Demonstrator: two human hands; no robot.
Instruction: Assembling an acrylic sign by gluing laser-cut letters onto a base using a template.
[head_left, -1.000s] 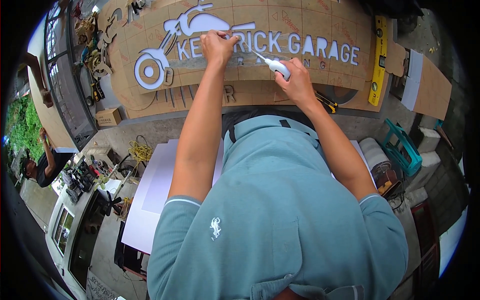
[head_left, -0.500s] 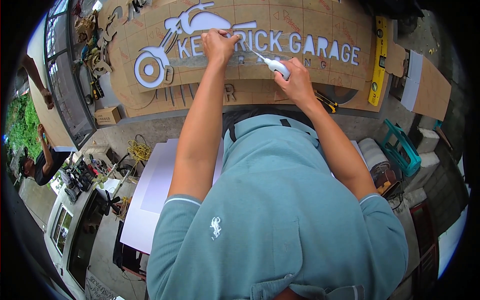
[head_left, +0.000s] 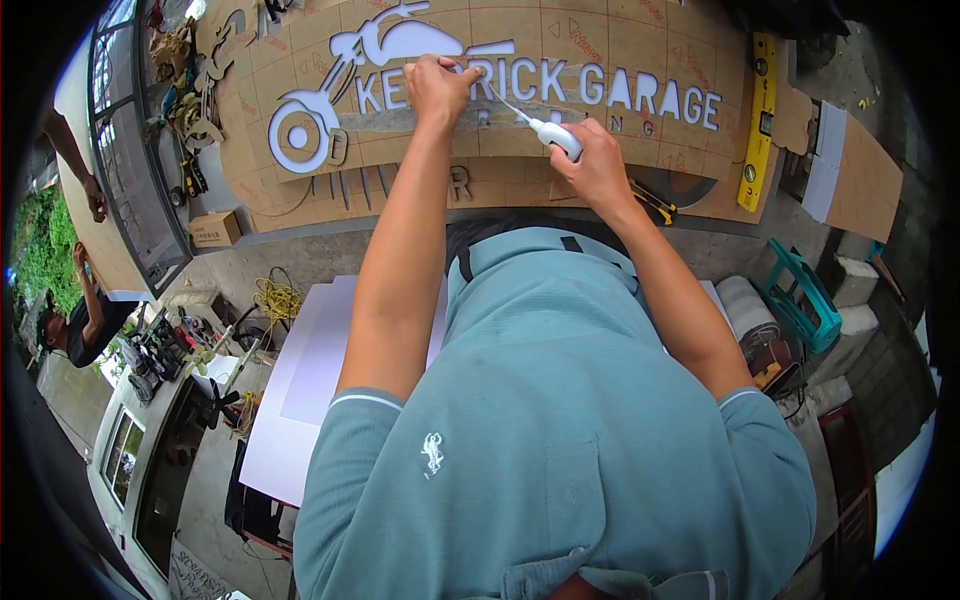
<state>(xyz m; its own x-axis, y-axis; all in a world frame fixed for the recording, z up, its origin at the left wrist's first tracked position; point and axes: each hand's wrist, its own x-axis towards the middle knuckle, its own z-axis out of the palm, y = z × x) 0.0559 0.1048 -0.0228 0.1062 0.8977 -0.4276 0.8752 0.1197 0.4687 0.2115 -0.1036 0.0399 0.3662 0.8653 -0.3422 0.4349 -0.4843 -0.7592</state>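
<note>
A brown paper-covered panel (head_left: 690, 45) with cut-out white letters and a motorcycle outline lies on the worktable. My right hand (head_left: 590, 160) grips a small white squeeze bottle (head_left: 556, 138), tilted so that its long thin nozzle (head_left: 508, 103) points up and left at the lettering. Over the left part of the lettering, my left hand (head_left: 438, 92) is closed, with thumb and forefinger near the nozzle's tip. Whatever those fingers hold is too small to make out. Loose cut letters (head_left: 459, 184) lie just below the panel's lower edge.
A yellow spirit level (head_left: 757, 140) lies at the table's right, with a yellow-and-black cutter (head_left: 652, 204) nearer me. Scraps (head_left: 205, 120) and a small carton (head_left: 215, 231) sit at the left. A green stool (head_left: 803, 295) stands right. Another person (head_left: 85, 325) is at far left.
My hands and the bottle stay almost in place, with only a slight shift at the nozzle. At far left, another person's hand has moved a little lower.
</note>
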